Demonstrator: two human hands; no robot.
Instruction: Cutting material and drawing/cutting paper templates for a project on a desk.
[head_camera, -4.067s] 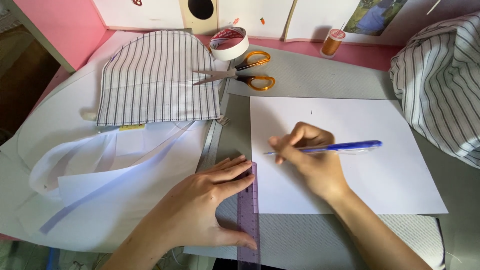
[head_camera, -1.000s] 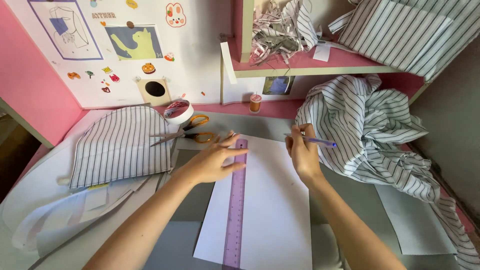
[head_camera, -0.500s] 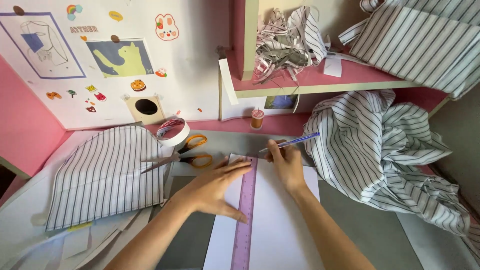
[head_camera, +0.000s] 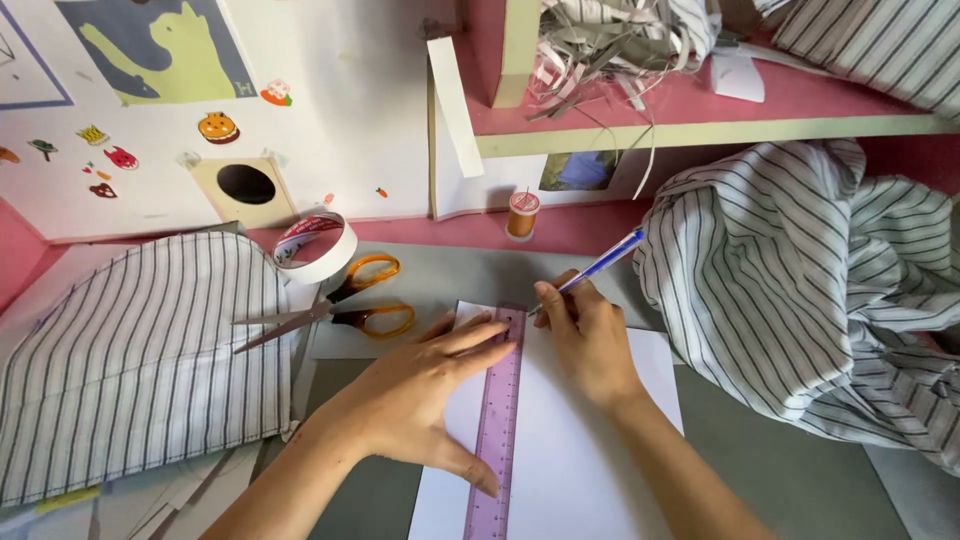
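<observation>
Grey tabletop (head_camera: 780, 470), view now closer: left hand (head_camera: 420, 395) fingers spread flat on purple ruler (head_camera: 497, 430) over white paper (head_camera: 560, 450), right hand (head_camera: 590, 340) fingers gripping blue pen (head_camera: 605, 265), tip now at ruler's top end

Translucent purple plastic ruler (head_camera: 497, 420), matt white paper sheet (head_camera: 570, 450), soft striped cloth (head_camera: 800, 290), metal-bladed scissors (head_camera: 330, 310) with glossy orange plastic handles
</observation>
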